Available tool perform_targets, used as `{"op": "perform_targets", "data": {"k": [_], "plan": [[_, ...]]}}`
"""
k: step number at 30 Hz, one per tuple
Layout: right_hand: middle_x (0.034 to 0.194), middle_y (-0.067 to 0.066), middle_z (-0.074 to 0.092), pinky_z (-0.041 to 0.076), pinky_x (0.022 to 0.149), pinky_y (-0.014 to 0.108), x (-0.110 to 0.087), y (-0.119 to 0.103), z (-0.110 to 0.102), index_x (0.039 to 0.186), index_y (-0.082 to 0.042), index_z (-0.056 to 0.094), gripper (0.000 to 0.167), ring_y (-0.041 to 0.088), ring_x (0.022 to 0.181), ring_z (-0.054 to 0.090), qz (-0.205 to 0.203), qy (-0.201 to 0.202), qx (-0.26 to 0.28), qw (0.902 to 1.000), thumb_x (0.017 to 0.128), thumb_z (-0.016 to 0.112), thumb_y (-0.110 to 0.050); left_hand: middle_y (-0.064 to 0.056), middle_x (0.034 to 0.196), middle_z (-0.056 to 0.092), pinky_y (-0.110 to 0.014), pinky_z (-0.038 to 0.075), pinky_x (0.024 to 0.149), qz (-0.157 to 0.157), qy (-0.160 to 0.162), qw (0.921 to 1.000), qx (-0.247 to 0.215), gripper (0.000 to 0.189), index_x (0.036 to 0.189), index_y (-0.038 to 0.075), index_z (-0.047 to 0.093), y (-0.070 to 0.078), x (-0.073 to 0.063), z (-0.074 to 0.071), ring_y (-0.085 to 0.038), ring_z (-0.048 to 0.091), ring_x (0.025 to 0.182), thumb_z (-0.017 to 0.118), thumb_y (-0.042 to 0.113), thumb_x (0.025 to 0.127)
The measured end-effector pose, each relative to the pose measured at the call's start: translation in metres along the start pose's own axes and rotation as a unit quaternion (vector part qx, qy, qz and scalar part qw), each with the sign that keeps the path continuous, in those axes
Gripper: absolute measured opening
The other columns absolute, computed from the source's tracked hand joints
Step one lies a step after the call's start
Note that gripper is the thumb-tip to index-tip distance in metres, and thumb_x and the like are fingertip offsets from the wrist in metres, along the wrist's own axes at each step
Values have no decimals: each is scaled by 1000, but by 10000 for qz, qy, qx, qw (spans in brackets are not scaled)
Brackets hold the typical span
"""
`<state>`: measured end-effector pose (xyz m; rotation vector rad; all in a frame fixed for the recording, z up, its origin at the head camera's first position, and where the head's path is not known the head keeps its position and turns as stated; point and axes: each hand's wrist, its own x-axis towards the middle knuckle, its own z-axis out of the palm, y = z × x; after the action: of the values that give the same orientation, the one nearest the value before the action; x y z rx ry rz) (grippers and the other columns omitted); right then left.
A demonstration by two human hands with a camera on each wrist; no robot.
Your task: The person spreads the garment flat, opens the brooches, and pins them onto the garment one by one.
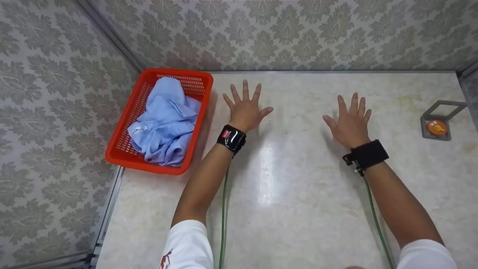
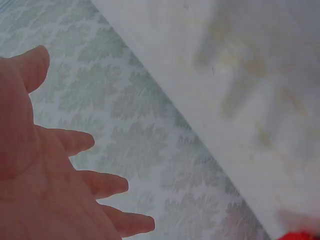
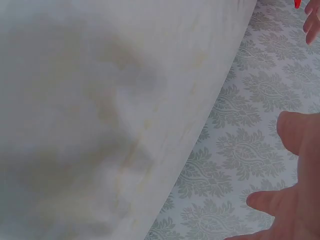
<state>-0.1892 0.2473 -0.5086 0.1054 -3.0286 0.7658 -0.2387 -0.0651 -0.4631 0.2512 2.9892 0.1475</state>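
Observation:
My left hand [image 1: 246,112] is spread flat over the pale table, palm down, with straight fingers and nothing in it. Just to its left stands a red plastic basket [image 1: 203,123] holding crumpled light blue cloth [image 1: 168,116]. My right hand [image 1: 351,127], likewise spread and holding nothing, is over the table's right half. In the left wrist view the left palm [image 2: 45,185] and spread fingers show bare. The right wrist view catches the right thumb and part of the fingers [image 3: 270,200] at its edge.
At the far right a small grey frame-like case [image 1: 436,129] stands with its lid raised, a round orange piece [image 1: 437,127] inside. Patterned walls [image 1: 261,37] border the table [image 1: 298,224] at the back and left. Green cables [image 1: 224,216] trail from both wrists.

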Motion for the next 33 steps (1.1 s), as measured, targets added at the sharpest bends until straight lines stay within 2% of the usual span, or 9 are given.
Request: {"op": "perform_targets", "data": {"k": [5, 11, 16, 20, 24, 28, 33], "plan": [[160, 37, -2, -5, 106, 79, -2, 3, -1, 159, -2, 20, 80, 56, 146, -8, 45, 15, -58, 10000, 102, 51, -50, -18, 167, 0, -76, 0, 110, -202, -75, 9993, 316, 87, 163, 27, 6, -30, -5, -28, -58, -5, 145, 34, 74, 96], [160, 38, 0, -3, 104, 81, -5, 7, 0, 159, -2, 20, 80, 56, 146, -8, 2, 24, -79, 10000, 103, 50, -50, -18, 167, -4, -76, -6, 108, -671, -51, 9977, 32, 86, 163, 27, 9, -71, -6, -56, -57, -12, 145, 36, 73, 96], [160, 37, -2, -3, 102, 82, -7, 9, 0, 160, -4, 19, 80, 56, 146, -8, 62, -35, -100, 9999, 103, 49, -51, -21, 166, -8, -76, -11, 107, -1062, -188, 9942, -40, 79, 163, 23, 5, -115, -9, -70, -58, -15, 144, 35, 63, 102], [161, 35, -5, -5, 98, 85, -8, 11, -1, 161, -7, 18, 80, 55, 146, -10, 189, -113, -86, 9997, 102, 48, -53, -27, 164, -8, -77, -12, 106, -1254, -264, 9917, 46, 72, 163, 17, 6, -150, -15, -73, -62, -16, 141, 32, 52, 106], [162, 33, -7, -8, 95, 86, -9, 13, 0, 161, -10, 17, 80, 54, 147, -12, 271, -185, -34, 9995, 102, 48, -54, -30, 163, -5, -78, -9, 105, -1411, -456, 9887, 234, 70, 162, 12, 8, -176, -19, -71, -65, -14, 139, 35, 46, 107], [162, 33, -7, -9, 94, 86, -10, 17, 3, 161, -10, 17, 80, 54, 146, -12, 261, -156, 5, 9995, 102, 49, -53, -30, 163, -4, -79, -4, 106, -1456, -813, 9858, 172, 81, 162, 13, 6, -195, -22, -65, -66, -10, 139, 47, 48, 102], [161, 34, -5, -9, 94, 87, -11, 20, 5, 161, -9, 18, 79, 56, 146, -12, 201, -91, 59, 9997, 102, 51, -50, -31, 163, -5, -83, 4, 103, -1415, -1462, 9788, -215, 98, 163, 20, 4, -210, -25, -53, -66, -6, 140, 61, 57, 92]]}}
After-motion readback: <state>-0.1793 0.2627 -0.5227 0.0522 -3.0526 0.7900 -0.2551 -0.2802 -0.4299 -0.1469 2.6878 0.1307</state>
